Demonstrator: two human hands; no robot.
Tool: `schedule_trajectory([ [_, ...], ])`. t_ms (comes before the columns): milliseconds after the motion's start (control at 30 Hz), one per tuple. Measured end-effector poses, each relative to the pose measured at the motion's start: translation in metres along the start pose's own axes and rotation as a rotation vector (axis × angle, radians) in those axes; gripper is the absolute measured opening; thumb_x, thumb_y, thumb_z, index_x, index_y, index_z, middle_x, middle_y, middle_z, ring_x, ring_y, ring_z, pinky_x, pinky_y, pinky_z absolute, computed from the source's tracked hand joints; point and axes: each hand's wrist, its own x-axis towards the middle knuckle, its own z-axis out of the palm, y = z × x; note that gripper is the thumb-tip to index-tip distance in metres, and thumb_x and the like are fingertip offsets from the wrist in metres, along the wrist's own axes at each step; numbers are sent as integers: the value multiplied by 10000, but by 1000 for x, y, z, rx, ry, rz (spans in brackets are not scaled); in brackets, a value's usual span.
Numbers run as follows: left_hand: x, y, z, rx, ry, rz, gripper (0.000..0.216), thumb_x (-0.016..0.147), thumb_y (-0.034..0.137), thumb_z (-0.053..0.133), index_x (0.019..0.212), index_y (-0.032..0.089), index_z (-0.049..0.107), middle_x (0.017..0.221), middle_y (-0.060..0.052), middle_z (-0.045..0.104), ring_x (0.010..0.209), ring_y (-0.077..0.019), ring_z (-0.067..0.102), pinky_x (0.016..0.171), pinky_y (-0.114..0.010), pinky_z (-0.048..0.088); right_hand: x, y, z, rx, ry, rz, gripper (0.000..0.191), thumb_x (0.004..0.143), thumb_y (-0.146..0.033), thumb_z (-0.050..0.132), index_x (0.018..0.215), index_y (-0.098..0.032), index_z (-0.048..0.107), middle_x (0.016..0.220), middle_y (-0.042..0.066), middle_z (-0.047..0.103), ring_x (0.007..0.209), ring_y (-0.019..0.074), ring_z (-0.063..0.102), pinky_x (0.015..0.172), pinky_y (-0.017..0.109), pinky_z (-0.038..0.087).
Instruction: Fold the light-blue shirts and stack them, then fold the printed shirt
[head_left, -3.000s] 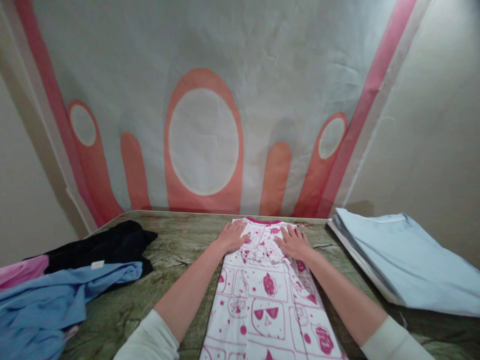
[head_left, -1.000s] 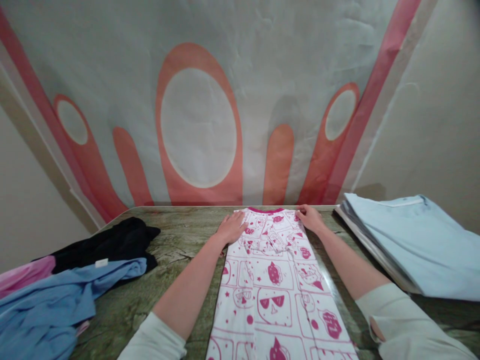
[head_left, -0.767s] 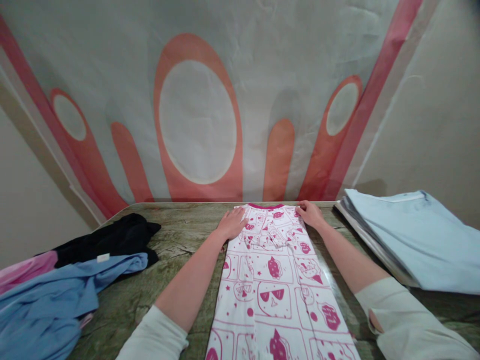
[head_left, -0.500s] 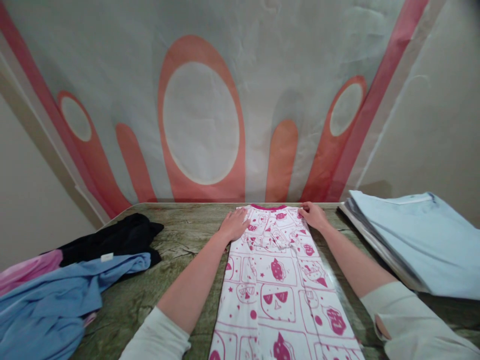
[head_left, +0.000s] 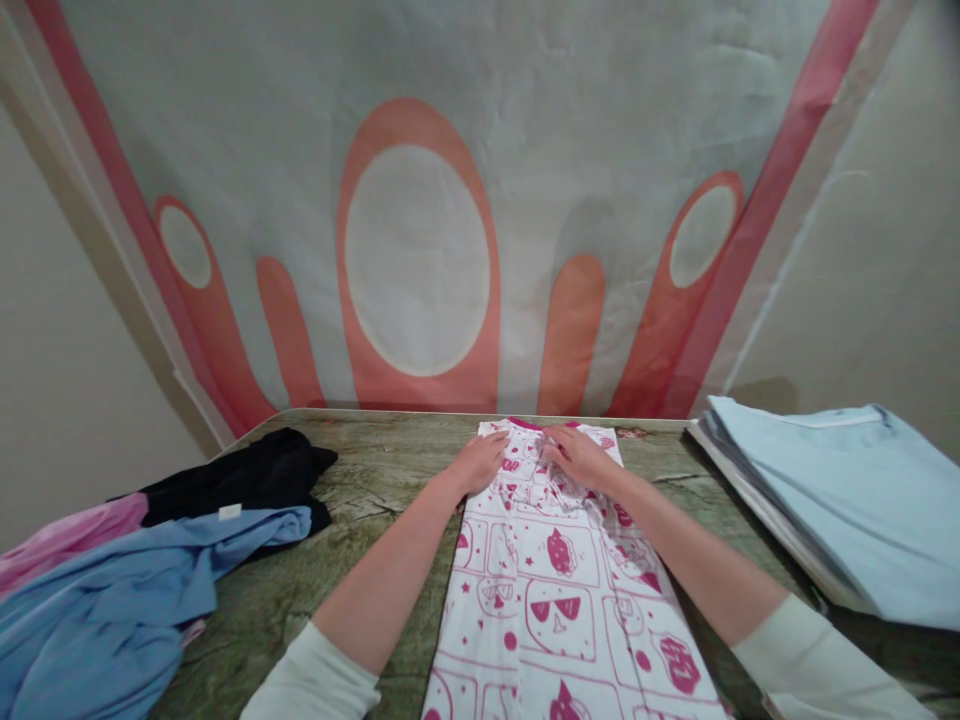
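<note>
A white shirt (head_left: 559, 570) with magenta cartoon prints lies as a long, narrow folded strip down the middle of the table. Its magenta neckband is at the far end, and small wrinkles cross the fabric below it. My left hand (head_left: 480, 462) rests on the upper left edge of the shirt with its fingers laid out flat. On the upper right part, just below the neckband, my right hand (head_left: 579, 458) lies with its fingers stretched over the cloth, pointing inward. Neither hand grips anything that I can see.
To the left lie loose clothes: a blue garment (head_left: 112, 600) with a white tag, a black one (head_left: 247, 475) and a pink one (head_left: 82, 535). A stack of folded clothes, light blue on top (head_left: 847, 500), stands at the right. The wood-patterned table (head_left: 397, 460) ends at a printed backdrop (head_left: 547, 200).
My right hand has moved left from the shirt's far right corner onto its upper middle. My left hand stays near the left edge. The view has tilted slightly upward.
</note>
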Motion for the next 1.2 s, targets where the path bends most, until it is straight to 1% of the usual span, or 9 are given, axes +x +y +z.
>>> schedule_trajectory([
  [167, 0, -6, 5, -36, -43, -84, 516, 927, 427, 212, 1402, 226, 214, 1468, -20, 206, 1343, -162, 166, 1080, -395, 131, -4, 0, 11, -90, -202, -41, 612, 896, -542, 207, 1405, -208, 258, 1452, 44, 274, 1329, 217, 218, 1074, 383, 156],
  [300, 1, -14, 6, -55, -47, -225, 530, 914, 483, 233, 1393, 258, 233, 1469, -16, 196, 1345, -220, 160, 1060, -496, 115, -4, 4, 14, -104, -220, -33, 654, 879, -587, 172, 1417, -219, 224, 1459, 42, 253, 1334, 234, 202, 1075, 419, 159],
  [400, 9, -25, 6, -96, 47, -266, 455, 898, 424, 336, 1326, 273, 376, 1417, -18, 335, 1295, -238, 285, 1044, -480, 183, -3, 5, 16, -82, -195, -30, 644, 878, -582, 196, 1409, -221, 248, 1453, 53, 267, 1330, 243, 211, 1069, 433, 168],
  [533, 30, -46, 2, -128, 171, -238, 295, 860, 292, 436, 1091, 236, 611, 1151, -43, 598, 1078, -198, 515, 948, -333, 350, -4, 5, 16, -6, -68, -31, 623, 843, -569, 356, 1348, -205, 371, 1427, 95, 317, 1299, 260, 276, 1046, 426, 228],
  [667, 48, -67, 0, -139, 247, -253, 218, 812, 264, 512, 933, 185, 675, 946, -51, 653, 911, -184, 569, 848, -290, 415, 1, 13, 11, 115, 142, 31, 484, 810, -447, 484, 1202, -165, 507, 1253, 131, 505, 1158, 254, 443, 968, 386, 340],
  [767, 50, -77, 3, -150, 275, -249, 183, 786, 294, 558, 847, 179, 687, 845, -37, 648, 822, -169, 571, 795, -277, 431, 8, 22, 10, 184, 245, 182, 319, 810, -320, 479, 1061, -145, 567, 1029, 110, 607, 904, 207, 571, 814, 323, 431],
  [867, 48, -81, 8, -155, 297, -248, 188, 785, 336, 567, 822, 191, 680, 834, -32, 631, 813, -162, 558, 794, -274, 420, 12, 29, 13, 239, 224, 245, 246, 783, -248, 490, 994, -156, 578, 895, 60, 628, 724, 160, 576, 679, 268, 436],
  [1067, 46, -84, 13, -151, 321, -290, 217, 759, 402, 598, 815, 200, 652, 859, -42, 597, 848, -190, 531, 795, -300, 404, 19, 29, 17, 197, 143, 257, 180, 797, -261, 470, 815, -164, 620, 787, 43, 639, 728, 164, 560, 646, 249, 387],
  [1200, 45, -86, 11, -150, 323, -306, 169, 763, 355, 605, 798, 195, 643, 851, -46, 589, 857, -197, 528, 802, -306, 398, 27, 28, 18, 169, 116, 307, 210, 800, -277, 476, 686, -163, 611, 672, 38, 629, 626, 149, 540, 566, 237, 341],
])
